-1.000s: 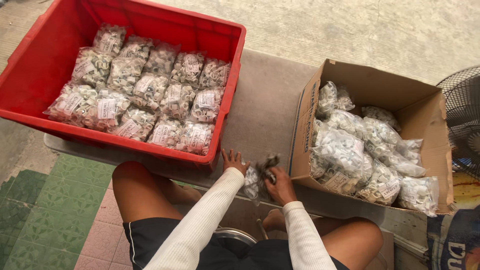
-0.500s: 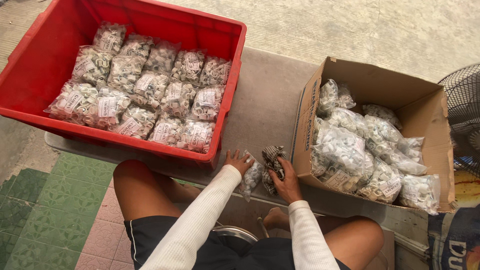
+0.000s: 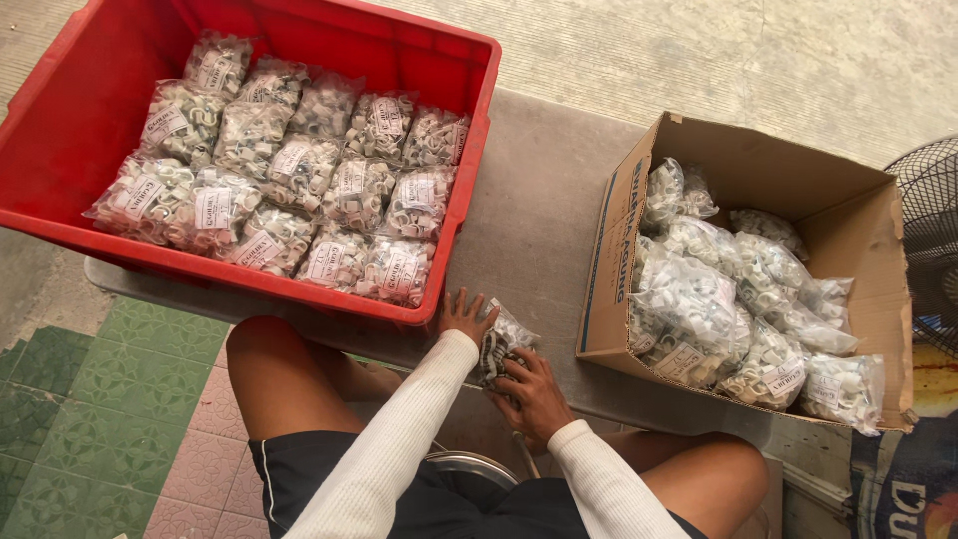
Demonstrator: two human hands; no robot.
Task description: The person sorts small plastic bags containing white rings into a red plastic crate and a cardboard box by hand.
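At the near edge of the grey table, between the red crate and the cardboard box, both hands hold 1 small clear bag of pale plastic clips. The left hand has its fingers spread; the right hand curls around the bag. So close to the edge, a loose grip could drop it.

Both hands together, fingers curled

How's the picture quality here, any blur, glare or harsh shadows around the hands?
Head view: soft, even daylight, no harsh shadows; sharp overall. Mild glare on the plastic bags in the cardboard box. The left hand and right hand on the small bag are slightly soft.
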